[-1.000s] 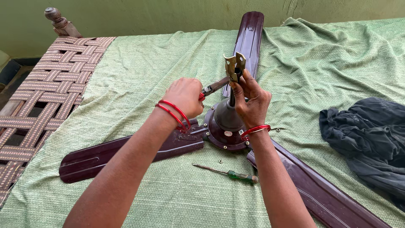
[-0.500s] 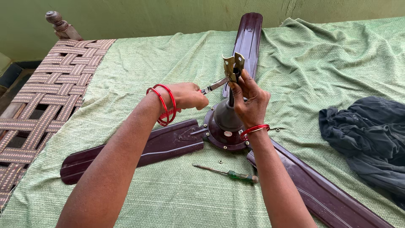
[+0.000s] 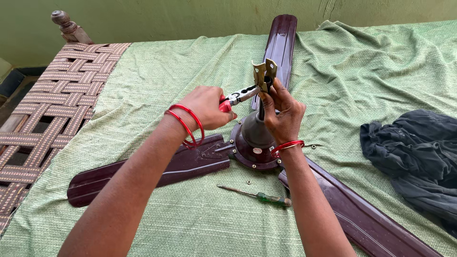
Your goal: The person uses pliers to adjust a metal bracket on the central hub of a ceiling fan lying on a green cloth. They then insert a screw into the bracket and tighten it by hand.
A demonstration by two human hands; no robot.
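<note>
- The brass-coloured bracket (image 3: pixel 264 74) stands at the top of the down-rod of the dark maroon ceiling fan (image 3: pixel 257 143), which lies flat on the green cloth (image 3: pixel 157 71) in the middle of the bed.
- The pliers (image 3: pixel 240 96) now bite at the bracket's base; their nose sits closer in than half a second ago, so I judge the fastener there is being worked.
- The left hand (image 3: pixel 205 107) is clenched round the red pliers handles; its wrist has rolled back since a second ago, and the red bangles have slid along it.
- The right hand (image 3: pixel 284 114) has not moved, grasping the rod just under the bracket.
- The green-handled screwdriver (image 3: pixel 259 196) lies where it lay, near the hub; the dark cloth (image 3: pixel 414 157) is unchanged at the right.
</note>
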